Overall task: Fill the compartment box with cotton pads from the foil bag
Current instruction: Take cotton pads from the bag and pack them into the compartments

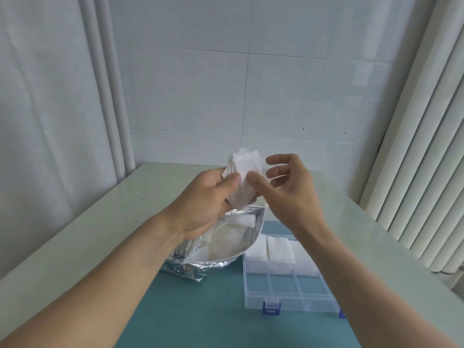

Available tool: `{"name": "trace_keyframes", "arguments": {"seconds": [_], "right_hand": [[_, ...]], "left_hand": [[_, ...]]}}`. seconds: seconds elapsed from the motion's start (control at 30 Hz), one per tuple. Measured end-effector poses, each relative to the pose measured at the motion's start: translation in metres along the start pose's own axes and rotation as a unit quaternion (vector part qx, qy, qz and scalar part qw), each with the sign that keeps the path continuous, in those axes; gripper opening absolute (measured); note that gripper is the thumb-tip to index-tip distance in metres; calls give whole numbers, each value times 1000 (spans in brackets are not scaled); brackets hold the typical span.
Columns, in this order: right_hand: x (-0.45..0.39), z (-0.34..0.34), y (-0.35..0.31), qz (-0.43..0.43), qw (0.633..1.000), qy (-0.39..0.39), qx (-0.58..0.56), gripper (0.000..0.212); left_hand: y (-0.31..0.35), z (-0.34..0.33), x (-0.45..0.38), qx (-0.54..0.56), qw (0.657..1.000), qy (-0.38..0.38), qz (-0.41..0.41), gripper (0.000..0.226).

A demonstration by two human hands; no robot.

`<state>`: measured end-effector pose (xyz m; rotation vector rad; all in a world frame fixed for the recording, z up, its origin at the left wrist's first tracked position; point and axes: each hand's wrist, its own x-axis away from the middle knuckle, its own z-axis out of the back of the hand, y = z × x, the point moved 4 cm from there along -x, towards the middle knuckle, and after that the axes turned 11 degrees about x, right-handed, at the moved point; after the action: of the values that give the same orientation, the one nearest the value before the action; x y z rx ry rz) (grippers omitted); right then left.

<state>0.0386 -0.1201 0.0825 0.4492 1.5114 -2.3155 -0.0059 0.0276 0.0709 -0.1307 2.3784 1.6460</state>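
Cotton pads (244,177) sit bunched in the left hand (208,197), held above the foil bag (200,254). Right hand (283,187), nearer the compartment box (288,285) below it, pinches the stack's edge with its other fingers spread.

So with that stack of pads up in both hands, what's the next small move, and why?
Probably the right hand peels a few pads off the cotton pad stack that the left hand grips, then lowers them into the compartment box: its far row looks filled, while the near compartments look empty.
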Motion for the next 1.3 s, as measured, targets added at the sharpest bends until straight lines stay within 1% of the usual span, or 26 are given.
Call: {"name": "trace_keyframes", "arguments": {"seconds": [0.03, 0.1, 0.13, 0.2, 0.37, 0.5, 0.63, 0.7, 0.77, 0.8, 0.83, 0.87, 0.9, 0.97, 1.0, 1.03, 1.1, 1.13, 1.2, 1.27, 1.3], "right_hand": [[1, 2, -2, 31, 999, 24, 36, 39], [3, 5, -9, 91, 993, 35, 64, 40], [3, 5, -12, 107, 992, 28, 62, 38], [1, 6, -13, 106, 993, 11, 41, 32], [-3, 6, -6, 59, 998, -27, 9, 23], [-4, 8, -1, -2, 994, -76, -84, 16], [-5, 8, 1, -46, 985, -81, -146, 15], [-6, 6, 2, -92, 966, -96, -221, 15], [-5, 4, 0, -131, 924, -135, -333, 11], [-4, 2, -2, -137, 908, -155, -365, 9], [-3, 1, -3, -135, 905, -170, -367, 9], [-3, -1, -2, -127, 914, -174, -344, 10], [-2, -3, -1, -113, 931, -169, -304, 11], [-1, -7, 4, -76, 963, -139, -216, 15], [-2, -8, 6, -61, 973, -121, -188, 20], [-2, -9, 8, -49, 978, -108, -172, 22], [-4, -7, 10, -30, 984, -87, -153, 16], [-5, -5, 11, -25, 987, -73, -142, 15], [-9, 1, 12, -22, 992, -29, -125, 17], [-11, 7, 11, -31, 990, 3, -136, 18], [-12, 9, 9, -42, 984, -12, -171, 18]], "left_hand": [[-1, 0, 0, 1, 1000, 14, -2, 32], [-2, 1, 0, 1, 999, 38, -8, 28], [-2, 2, 0, -6, 999, 47, -13, 25], [-1, 3, 1, -20, 998, 62, -25, 22], [-1, 5, 2, -16, 996, 80, -32, 22], [-4, 3, 2, -32, 996, 79, -32, 21], [-3, 4, 2, -13, 994, 94, -44, 17], [-2, 5, 3, -16, 993, 106, -50, 20], [-1, 8, 3, -17, 990, 128, -56, 19], [-1, 9, 3, -15, 989, 138, -59, 18], [-1, 10, 2, -14, 988, 143, -61, 17], [-1, 10, 2, -13, 988, 142, -64, 17], [0, 8, 3, -13, 989, 133, -67, 19], [1, 3, 3, -17, 992, 110, -66, 32], [2, 0, 4, -24, 993, 101, -63, 36], [2, -2, 5, -31, 993, 94, -59, 35], [1, -4, 4, -28, 996, 78, -45, 24], [0, -5, 4, -11, 997, 69, -33, 21], [0, -6, 3, 25, 998, 61, -14, 25], [-2, -5, 4, 26, 996, 80, -10, 23], [-3, -3, 3, 20, 995, 93, -13, 21]]}}
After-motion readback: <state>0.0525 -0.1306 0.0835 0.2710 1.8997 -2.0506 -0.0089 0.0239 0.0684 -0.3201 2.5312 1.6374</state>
